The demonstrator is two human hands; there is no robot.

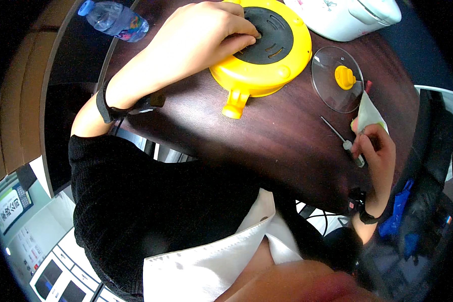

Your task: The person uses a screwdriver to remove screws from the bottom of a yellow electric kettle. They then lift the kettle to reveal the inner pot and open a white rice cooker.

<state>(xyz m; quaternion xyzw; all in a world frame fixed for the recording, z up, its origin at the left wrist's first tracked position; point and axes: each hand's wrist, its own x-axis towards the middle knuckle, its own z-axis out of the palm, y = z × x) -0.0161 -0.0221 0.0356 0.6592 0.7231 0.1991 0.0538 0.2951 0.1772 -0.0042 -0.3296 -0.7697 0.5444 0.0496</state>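
Observation:
A round yellow appliance (pixel 287 73) with a slotted black centre (pixel 270 40) lies on the dark tabletop, its short yellow projection pointing toward me. My left hand (pixel 211 35) rests on the black centre with fingers bent and closed; what they hold, if anything, is hidden. My right hand (pixel 375 151), at the table's right, grips a pale cloth or sheet (pixel 371 118) between closed fingers. A screwdriver (pixel 346 145) with a pale handle lies just left of that hand. Above it is a glass lid (pixel 329 75) with a yellow knob (pixel 344 77).
A plastic water bottle (pixel 118 22) with a blue cap is at the back left, and a white flower-patterned pot (pixel 340 22) at the back right. The curved table (pixel 287 151) has dark panels at its left. Dark and blue items (pixel 397 216) lie beyond its right edge.

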